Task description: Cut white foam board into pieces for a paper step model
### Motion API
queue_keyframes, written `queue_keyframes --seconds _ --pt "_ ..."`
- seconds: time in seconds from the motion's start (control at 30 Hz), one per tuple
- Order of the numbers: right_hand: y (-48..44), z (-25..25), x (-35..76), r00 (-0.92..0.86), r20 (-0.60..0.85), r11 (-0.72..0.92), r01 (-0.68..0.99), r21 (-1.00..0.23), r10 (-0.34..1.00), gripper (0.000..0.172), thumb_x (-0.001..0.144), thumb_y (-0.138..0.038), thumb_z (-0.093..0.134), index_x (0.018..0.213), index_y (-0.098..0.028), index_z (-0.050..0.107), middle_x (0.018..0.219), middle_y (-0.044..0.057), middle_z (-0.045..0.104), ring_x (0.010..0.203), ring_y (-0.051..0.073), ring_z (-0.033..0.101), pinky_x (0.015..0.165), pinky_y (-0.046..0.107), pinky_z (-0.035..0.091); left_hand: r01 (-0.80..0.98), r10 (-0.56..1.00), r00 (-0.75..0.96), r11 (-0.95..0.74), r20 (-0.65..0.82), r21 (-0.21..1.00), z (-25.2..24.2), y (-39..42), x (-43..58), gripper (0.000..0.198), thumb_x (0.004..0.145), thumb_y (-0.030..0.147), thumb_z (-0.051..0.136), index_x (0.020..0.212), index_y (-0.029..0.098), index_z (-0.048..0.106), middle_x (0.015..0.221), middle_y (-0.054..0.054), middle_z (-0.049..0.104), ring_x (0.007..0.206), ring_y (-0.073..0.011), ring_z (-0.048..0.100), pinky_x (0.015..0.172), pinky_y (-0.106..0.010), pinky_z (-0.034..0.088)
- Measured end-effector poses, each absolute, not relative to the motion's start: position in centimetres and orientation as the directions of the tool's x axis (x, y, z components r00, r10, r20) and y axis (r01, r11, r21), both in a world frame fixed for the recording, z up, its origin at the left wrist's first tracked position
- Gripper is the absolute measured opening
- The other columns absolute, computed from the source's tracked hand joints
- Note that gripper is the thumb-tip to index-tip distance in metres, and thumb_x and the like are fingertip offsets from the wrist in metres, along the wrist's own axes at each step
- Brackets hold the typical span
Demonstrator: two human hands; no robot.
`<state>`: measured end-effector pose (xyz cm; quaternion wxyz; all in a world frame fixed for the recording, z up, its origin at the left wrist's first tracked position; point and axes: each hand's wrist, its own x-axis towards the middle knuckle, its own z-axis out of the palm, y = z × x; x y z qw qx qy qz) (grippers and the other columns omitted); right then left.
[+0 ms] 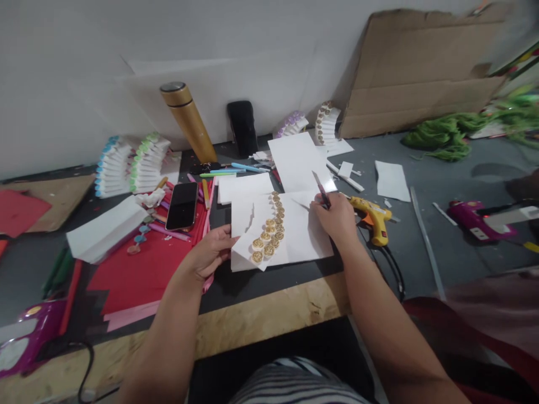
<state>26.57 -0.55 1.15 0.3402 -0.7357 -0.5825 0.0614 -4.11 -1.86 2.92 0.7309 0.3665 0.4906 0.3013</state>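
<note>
Dark worktop [219, 294], pale wooden front edge [273, 303]. Left hand [213, 252]: thumb and fingers pinching the left corner of one gold-rosette strip [269, 238], positioned over white sheets [305, 241]; risk, a loose pinch letting it slide. Right hand [337, 216]: closed round one slim dark tool [322, 192], probably a craft knife; risk, a slip scoring the sheets or nicking the left fingers. Right of that hand, one yellow glue gun [374, 217]; risk, a forearm catching its cord [394, 272] and dragging it. Indistinct, nearest first: purple device [50, 328], cut off at left; left fingertips, hidden under paper; tool tip, blurred; far-right greenery [522, 109], cropped.
</note>
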Motion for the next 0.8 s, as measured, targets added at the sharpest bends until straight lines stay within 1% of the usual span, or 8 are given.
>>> queue_keyframes --seconds 0.23,0.33,0.4,0.47,0.53,0.6,0.7,0.8 --pt "-0.2 1.4 27.2 0.353 0.190 -0.150 0.740 -0.655 0.916 0.029 0.085 -0.035 0.049 0.083 -0.016 0.071 0.075 0.010 0.067 0.074 0.023 0.060 0.070 0.034 0.041 -0.059 0.814 0.279 0.544 -0.509 0.837 3.2 -3.2 -3.8 0.058 0.060 0.024 0.087 0.112 0.014 0.064 0.107 -0.011 0.075 0.089 -0.0218 0.073 0.068 -0.024 0.055" --pt "-0.1 1.3 27.5 0.408 0.213 -0.137 0.675 -0.725 0.888 0.031 0.085 -0.040 0.051 0.086 -0.016 0.071 0.076 0.010 0.069 0.073 0.022 0.059 0.070 0.034 0.042 -0.082 0.833 0.244 0.527 -0.496 0.846 3.1 -3.9 -3.5 0.058 0.062 0.024 0.085 0.114 0.015 0.062 0.106 -0.011 0.075 0.088 -0.0230 0.073 0.065 -0.024 0.054" --pt "-0.2 1.4 27.4 0.438 0.197 -0.105 0.575 -0.812 0.877 0.028 0.082 -0.040 0.056 0.088 -0.016 0.071 0.076 0.007 0.068 0.071 0.020 0.058 0.068 0.032 0.042 -0.101 0.848 0.219 0.512 -0.483 0.853 3.0 -4.3 -3.3 0.058 0.062 0.024 0.085 0.114 0.015 0.061 0.105 -0.011 0.075 0.088 -0.0237 0.073 0.063 -0.024 0.054" --pt "-0.4 1.9 26.9 0.450 0.083 -0.106 0.379 -0.919 0.889 0.026 0.077 -0.040 0.062 0.087 -0.017 0.069 0.070 0.003 0.064 0.060 0.015 0.053 0.058 0.028 0.040 -0.121 0.861 0.187 0.497 -0.472 0.859 3.2 -4.5 -3.0 0.059 0.060 0.025 0.086 0.113 0.015 0.060 0.104 -0.011 0.075 0.088 -0.0242 0.073 0.061 -0.024 0.053" --pt "-0.8 2.7 26.1 0.369 -0.109 -0.170 0.138 -0.976 0.923 0.026 0.073 -0.042 0.066 0.082 -0.017 0.067 0.060 -0.002 0.057 0.046 0.009 0.039 0.045 0.025 0.030 -0.136 0.870 0.150 0.490 -0.470 0.861 3.4 -4.8 -2.6 0.061 0.058 0.025 0.087 0.111 0.014 0.059 0.105 -0.011 0.075 0.089 -0.0245 0.073 0.058 -0.023 0.052" --pt "-1.3 3.5 25.1 0.204 -0.261 -0.259 -0.035 -0.965 0.944 0.027 0.071 -0.043 0.069 0.080 -0.017 0.067 0.057 -0.004 0.053 0.041 0.006 0.027 0.039 0.024 0.019 -0.142 0.872 0.123 0.488 -0.474 0.861 3.6 -5.3 -2.0 0.061 0.057 0.025 0.087 0.109 0.014 0.058 0.108 -0.012 0.074 0.090 -0.0246 0.072 0.055 -0.022 0.050" --pt "-1.8 4.2 23.7 -0.007 -0.341 -0.340 -0.112 -0.934 0.940 0.028 0.070 -0.041 0.072 0.084 -0.017 0.069 0.059 -0.004 0.054 0.040 0.004 0.024 0.038 0.024 0.012 -0.157 0.873 0.111 0.487 -0.475 0.859 3.6 -6.4 -1.5 0.058 0.059 0.026 0.086 0.107 0.016 0.057 0.112 -0.011 0.073 0.094 -0.0250 0.072 0.058 -0.023 0.053" --pt "-2.1 4.2 23.1 -0.112 -0.360 -0.372 -0.120 -0.920 0.926 0.028 0.069 -0.040 0.074 0.084 -0.017 0.070 0.058 -0.004 0.053 0.040 0.004 0.024 0.038 0.024 0.009 -0.183 0.870 0.097 0.494 -0.484 0.850 3.6 -7.8 -1.7 0.056 0.060 0.030 0.086 0.105 0.017 0.056 0.112 -0.010 0.073 0.095 -0.0261 0.072 0.065 -0.027 0.056"
